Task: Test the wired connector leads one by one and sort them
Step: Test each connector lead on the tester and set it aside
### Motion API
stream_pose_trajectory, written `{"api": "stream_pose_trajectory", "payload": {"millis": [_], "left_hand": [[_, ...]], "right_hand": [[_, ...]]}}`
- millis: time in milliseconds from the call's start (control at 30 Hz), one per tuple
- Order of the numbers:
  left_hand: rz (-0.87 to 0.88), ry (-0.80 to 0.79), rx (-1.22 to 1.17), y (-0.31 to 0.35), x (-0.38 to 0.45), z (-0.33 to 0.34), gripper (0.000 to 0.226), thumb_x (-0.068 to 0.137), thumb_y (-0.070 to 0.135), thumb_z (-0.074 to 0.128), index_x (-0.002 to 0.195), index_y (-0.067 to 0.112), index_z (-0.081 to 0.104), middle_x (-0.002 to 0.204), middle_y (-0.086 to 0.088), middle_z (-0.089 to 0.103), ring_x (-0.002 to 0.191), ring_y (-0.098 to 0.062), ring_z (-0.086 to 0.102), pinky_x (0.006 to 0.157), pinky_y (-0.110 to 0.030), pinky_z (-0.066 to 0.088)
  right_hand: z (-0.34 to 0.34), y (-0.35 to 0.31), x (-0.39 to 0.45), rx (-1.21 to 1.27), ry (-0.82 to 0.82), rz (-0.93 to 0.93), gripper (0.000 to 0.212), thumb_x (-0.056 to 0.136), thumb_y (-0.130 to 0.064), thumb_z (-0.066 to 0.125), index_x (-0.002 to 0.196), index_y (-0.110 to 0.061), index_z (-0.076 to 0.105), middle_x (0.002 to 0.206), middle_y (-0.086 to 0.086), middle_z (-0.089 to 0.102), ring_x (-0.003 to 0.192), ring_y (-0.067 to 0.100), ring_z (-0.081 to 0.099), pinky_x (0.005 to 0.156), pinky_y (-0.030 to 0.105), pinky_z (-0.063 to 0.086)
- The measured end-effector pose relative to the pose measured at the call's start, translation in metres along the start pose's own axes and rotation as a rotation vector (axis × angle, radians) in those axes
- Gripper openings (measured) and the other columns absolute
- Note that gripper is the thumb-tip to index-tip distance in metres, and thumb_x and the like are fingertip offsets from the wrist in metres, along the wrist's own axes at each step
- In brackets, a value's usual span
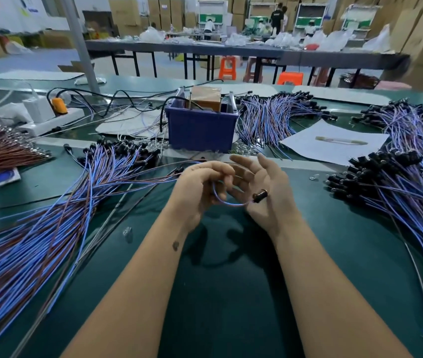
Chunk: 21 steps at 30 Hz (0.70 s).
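Note:
My left hand [200, 188] grips the blue and brown wires of one connector lead [227, 201] with curled fingers, above the green table. The lead loops down and right to its black connector head [260, 196], which lies against the palm of my right hand [267, 187]. My right hand is held palm-up with fingers spread and relaxed. A large pile of leads [50, 215] fans across the table on my left. Another pile [398, 192] lies on my right, and a third [277, 117] sits at the back right of the blue bin.
A blue bin [201, 130] holding a brown tester box [206, 98] stands just beyond my hands. A white power strip [50, 122] with plugs is at back left, a white paper sheet [334, 143] at back right. Brown-wired leads [1, 153] lie far left.

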<state>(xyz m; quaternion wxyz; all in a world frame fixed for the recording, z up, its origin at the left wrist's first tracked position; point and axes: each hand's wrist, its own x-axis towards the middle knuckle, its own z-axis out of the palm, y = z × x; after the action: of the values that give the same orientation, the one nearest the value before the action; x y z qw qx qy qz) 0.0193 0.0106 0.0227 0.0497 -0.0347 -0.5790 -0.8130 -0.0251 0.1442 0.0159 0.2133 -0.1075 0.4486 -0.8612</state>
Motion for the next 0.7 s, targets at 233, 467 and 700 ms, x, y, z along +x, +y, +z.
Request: {"api": "stream_pose_trajectory", "payload": {"millis": [233,467,700], "left_hand": [[-0.021,-0.262,0.101,-0.010,-0.008,0.011,0.032,0.067,0.004,0.040,0.056,0.013,0.069,0.050,-0.010,0.056,0.036,-0.013,0.041,0.036,-0.015,0.029],[-0.083,-0.309,0.422,-0.019,-0.012,0.024,0.028,0.061,0.007,0.045,0.056,0.015,0.072,0.053,-0.010,0.060,0.044,-0.013,0.047,0.045,-0.016,0.038],[-0.032,0.209,0.274,-0.022,0.001,0.013,0.022,0.091,0.011,0.055,0.072,0.018,0.063,0.074,-0.003,0.065,0.063,-0.015,0.057,0.050,-0.023,0.047]], "right_hand": [[0.003,0.011,0.005,-0.236,0.108,0.009,0.027,0.099,-0.028,0.047,0.084,-0.009,0.060,0.067,0.005,0.052,0.054,0.014,0.050,0.046,0.024,0.043],[0.002,0.008,0.003,-0.248,0.192,-0.113,0.022,0.096,-0.012,0.055,0.079,-0.008,0.068,0.056,0.003,0.061,0.048,0.012,0.056,0.047,0.018,0.047],[0.001,0.006,0.006,0.019,0.341,-0.221,0.016,0.095,-0.002,0.054,0.085,-0.007,0.065,0.056,0.000,0.061,0.053,0.010,0.058,0.056,0.021,0.052]]}}
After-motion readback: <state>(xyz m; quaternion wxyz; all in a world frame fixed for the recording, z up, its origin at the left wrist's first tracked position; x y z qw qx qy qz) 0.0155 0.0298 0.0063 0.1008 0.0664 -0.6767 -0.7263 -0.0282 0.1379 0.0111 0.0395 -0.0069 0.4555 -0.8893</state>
